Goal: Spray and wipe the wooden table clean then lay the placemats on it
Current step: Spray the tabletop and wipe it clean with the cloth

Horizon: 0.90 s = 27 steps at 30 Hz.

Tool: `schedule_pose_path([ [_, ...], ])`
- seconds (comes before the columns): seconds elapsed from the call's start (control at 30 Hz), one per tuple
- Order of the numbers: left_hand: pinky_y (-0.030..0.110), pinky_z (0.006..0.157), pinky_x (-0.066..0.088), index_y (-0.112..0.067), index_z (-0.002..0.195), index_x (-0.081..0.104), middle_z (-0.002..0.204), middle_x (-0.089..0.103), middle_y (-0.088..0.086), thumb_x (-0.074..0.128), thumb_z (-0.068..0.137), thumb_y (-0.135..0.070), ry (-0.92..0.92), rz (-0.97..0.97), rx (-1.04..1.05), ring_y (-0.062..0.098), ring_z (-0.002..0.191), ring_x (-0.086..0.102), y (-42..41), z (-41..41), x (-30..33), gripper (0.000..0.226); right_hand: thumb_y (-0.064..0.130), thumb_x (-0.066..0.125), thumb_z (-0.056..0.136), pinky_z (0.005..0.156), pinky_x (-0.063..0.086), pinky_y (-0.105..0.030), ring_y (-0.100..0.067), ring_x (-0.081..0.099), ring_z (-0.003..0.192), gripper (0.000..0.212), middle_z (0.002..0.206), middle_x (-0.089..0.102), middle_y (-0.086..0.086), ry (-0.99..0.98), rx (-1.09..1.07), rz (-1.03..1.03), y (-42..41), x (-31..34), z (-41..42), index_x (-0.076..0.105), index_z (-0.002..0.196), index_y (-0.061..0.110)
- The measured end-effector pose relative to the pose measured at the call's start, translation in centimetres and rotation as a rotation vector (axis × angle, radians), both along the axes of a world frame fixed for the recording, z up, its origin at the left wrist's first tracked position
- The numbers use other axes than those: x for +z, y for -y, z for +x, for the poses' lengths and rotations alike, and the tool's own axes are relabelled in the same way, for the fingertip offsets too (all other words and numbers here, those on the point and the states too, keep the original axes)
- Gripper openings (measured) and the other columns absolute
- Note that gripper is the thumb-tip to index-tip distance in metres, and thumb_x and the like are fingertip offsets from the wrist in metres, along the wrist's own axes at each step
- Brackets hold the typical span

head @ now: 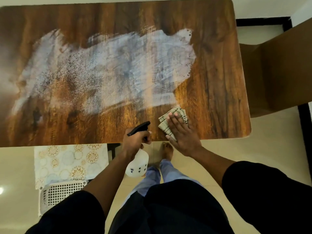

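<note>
The wooden table (219,81) fills the upper view, with a wide whitish wet smear (109,65) across its middle. My right hand (182,134) presses flat, fingers straight, on a folded checked cloth (164,124) near the table's front right edge. My left hand (135,143) grips the neck of a white spray bottle (137,164) with a black trigger head (139,128), held at the front edge, its nozzle over the table. Patterned placemats (70,162) with gold and blue circles lie stacked below the table edge at the left.
The placemats rest on a white perforated plastic stool or basket (62,191) on the tiled floor. A brown chair or box (278,73) stands close to the table's right side. My legs and a bare foot (167,151) are under the front edge.
</note>
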<state>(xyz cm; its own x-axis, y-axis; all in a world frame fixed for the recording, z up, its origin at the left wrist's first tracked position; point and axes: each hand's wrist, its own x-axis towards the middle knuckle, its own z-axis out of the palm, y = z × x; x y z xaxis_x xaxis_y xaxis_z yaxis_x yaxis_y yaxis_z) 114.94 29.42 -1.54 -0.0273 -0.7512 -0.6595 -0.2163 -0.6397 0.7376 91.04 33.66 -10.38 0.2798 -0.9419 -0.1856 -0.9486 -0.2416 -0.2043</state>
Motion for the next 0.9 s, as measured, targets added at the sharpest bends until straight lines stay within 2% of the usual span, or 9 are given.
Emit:
schedule_pose_path([
  [0.1,0.026,0.046,0.043,0.004,0.083,0.072,0.073,0.069,0.018,0.067,0.092,-0.003,-0.021,-0.003,-0.039,0.033,0.071,0.071,0.6,-1.7,0.0,0.013,0.057,0.026,0.107,0.126,0.017,-0.057,-0.022,0.000,0.162,0.076,0.176,0.002,-0.003,-0.024,-0.193,0.030,-0.2,0.1,-4.5,0.008,0.168,0.017],
  [0.2,0.026,0.046,0.043,-0.001,0.087,0.075,0.075,0.068,0.021,0.068,0.094,-0.003,-0.046,-0.002,-0.048,0.034,0.070,0.069,1.3,-3.3,0.4,0.010,0.058,0.023,0.106,0.128,0.013,-0.055,-0.023,-0.002,0.162,0.077,0.176,0.000,-0.004,-0.038,-0.381,0.050,-0.3,0.3,-7.9,0.005,0.168,0.017],
  [0.3,0.026,0.044,0.040,0.000,0.090,0.074,0.074,0.066,0.019,0.069,0.092,-0.002,-0.060,0.003,-0.041,0.034,0.068,0.068,1.5,-4.4,0.8,0.006,0.058,0.020,0.106,0.128,0.008,-0.056,-0.025,-0.005,0.162,0.078,0.176,-0.003,-0.007,-0.022,-0.492,0.077,-0.1,0.5,-8.4,0.003,0.168,0.014],
  [0.4,0.028,0.044,0.039,-0.007,0.087,0.076,0.073,0.067,0.018,0.070,0.090,-0.001,-0.066,-0.007,-0.028,0.035,0.068,0.068,1.9,-4.8,1.1,0.009,0.057,0.020,0.106,0.127,0.010,-0.059,-0.028,-0.004,0.162,0.078,0.176,-0.001,-0.010,-0.004,-0.559,0.083,0.2,0.6,-6.4,0.004,0.168,0.012],
  [0.47,0.030,0.045,0.039,-0.005,0.084,0.076,0.073,0.067,0.019,0.072,0.090,-0.004,-0.068,-0.001,-0.003,0.035,0.069,0.068,2.2,-4.5,0.9,0.008,0.057,0.021,0.105,0.127,0.008,-0.059,-0.028,-0.005,0.162,0.078,0.176,-0.003,-0.009,0.013,-0.515,0.088,0.4,0.6,-4.4,0.004,0.168,0.013],
  [0.6,0.031,0.047,0.040,-0.002,0.089,0.077,0.072,0.068,0.018,0.074,0.089,-0.006,-0.046,-0.001,0.039,0.031,0.064,0.066,3.2,-3.5,1.2,0.005,0.056,0.021,0.107,0.127,0.006,-0.061,-0.026,-0.008,0.162,0.076,0.176,-0.006,-0.007,0.059,-0.195,0.080,1.6,0.5,1.2,0.003,0.168,0.015],
  [0.73,0.028,0.042,0.039,0.014,0.089,0.071,0.069,0.063,0.022,0.067,0.090,0.004,-0.001,-0.041,0.034,0.032,0.060,0.056,4.6,-2.0,1.9,0.011,0.055,0.022,0.109,0.127,0.009,-0.059,-0.025,-0.007,0.162,0.074,0.176,-0.005,-0.006,0.063,0.017,0.052,3.1,0.9,6.3,0.004,0.168,0.014],
  [0.8,0.027,0.041,0.039,0.009,0.085,0.072,0.069,0.063,0.023,0.067,0.089,0.004,0.015,-0.041,0.040,0.036,0.063,0.058,5.3,-0.8,1.8,0.009,0.056,0.023,0.108,0.128,0.005,-0.058,-0.024,-0.009,0.162,0.076,0.176,-0.007,-0.006,0.059,0.054,0.061,3.8,0.9,7.3,0.002,0.168,0.014],
  [0.9,0.028,0.041,0.040,-0.006,0.098,0.079,0.073,0.066,0.021,0.068,0.091,-0.003,0.020,-0.014,0.019,0.036,0.066,0.063,6.7,0.8,1.8,0.013,0.058,0.022,0.107,0.128,-0.004,-0.054,-0.022,-0.009,0.162,0.074,0.176,-0.003,-0.002,0.052,0.138,0.090,5.2,0.7,5.8,0.004,0.168,0.019],
])
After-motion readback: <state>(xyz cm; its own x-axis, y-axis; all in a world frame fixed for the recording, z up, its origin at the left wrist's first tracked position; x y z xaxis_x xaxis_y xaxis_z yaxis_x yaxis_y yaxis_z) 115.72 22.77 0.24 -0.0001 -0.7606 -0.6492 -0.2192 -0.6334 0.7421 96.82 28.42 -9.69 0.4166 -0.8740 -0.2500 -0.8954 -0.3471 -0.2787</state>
